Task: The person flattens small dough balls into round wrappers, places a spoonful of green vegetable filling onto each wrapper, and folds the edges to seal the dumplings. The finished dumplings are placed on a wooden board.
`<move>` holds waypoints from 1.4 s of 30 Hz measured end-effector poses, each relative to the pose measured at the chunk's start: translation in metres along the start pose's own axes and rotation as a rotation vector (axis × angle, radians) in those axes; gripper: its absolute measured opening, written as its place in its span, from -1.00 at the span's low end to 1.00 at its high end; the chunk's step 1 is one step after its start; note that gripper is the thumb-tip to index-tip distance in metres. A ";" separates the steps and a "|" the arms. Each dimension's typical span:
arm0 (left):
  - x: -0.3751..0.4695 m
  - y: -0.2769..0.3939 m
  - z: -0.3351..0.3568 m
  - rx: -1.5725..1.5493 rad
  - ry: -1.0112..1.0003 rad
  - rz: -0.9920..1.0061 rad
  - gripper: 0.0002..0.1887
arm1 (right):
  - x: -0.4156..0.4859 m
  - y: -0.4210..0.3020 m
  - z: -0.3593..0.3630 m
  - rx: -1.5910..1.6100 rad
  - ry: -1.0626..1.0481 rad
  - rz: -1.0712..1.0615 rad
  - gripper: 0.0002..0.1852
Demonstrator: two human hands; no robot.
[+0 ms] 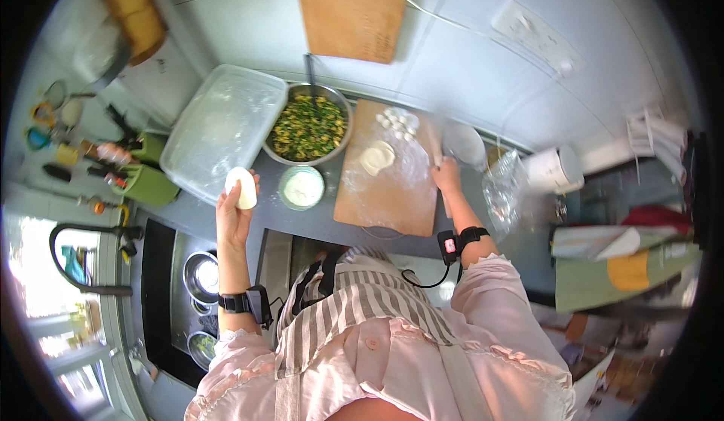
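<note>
My left hand (235, 203) holds up a pale, smooth oval piece of dough (245, 188) by the near corner of a translucent plastic box lid or tray (226, 121). My right hand (447, 173) grips a wooden rolling pin (435, 141) along the right edge of a floured wooden board (384, 209). Flattened dough (377, 158) lies on the board, with a cluster of small dough pieces (397, 122) behind it. Left of the board stands a metal bowl (346, 144) of chopped green and yellow filling (308, 130) with a dark-handled utensil (310, 73) in it. A small bowl of flour (302, 188) sits in front.
To the left are a green knife holder (148, 184) and a sink (180, 308) with metal bowls and a black faucet (62, 274). A clear plastic bag (503, 189) and a white cylindrical container (551, 169) stand right of the board. Another board (353, 14) hangs on the wall.
</note>
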State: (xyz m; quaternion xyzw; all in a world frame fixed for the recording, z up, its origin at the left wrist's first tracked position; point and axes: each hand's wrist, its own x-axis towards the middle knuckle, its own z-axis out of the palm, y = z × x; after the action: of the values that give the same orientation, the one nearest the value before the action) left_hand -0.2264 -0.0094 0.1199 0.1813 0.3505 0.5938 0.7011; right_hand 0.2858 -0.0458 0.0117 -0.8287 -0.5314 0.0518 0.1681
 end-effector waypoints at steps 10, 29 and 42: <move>-0.098 0.038 -0.066 -0.265 0.311 0.356 -0.61 | 0.052 -0.061 0.024 -0.198 0.142 -0.153 -0.68; -0.083 0.009 -0.018 -0.073 0.352 0.039 -0.69 | 0.208 -0.333 0.095 0.713 -0.545 -0.045 -0.56; -0.010 0.010 0.001 -0.082 0.056 -0.134 -0.68 | 0.116 -0.285 -0.004 0.664 -0.435 -0.539 -0.78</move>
State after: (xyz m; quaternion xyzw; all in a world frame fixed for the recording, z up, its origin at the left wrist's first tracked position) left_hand -0.2334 -0.0167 0.1303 0.1118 0.3568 0.5643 0.7360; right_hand 0.0909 0.1655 0.1212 -0.5325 -0.7050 0.3457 0.3161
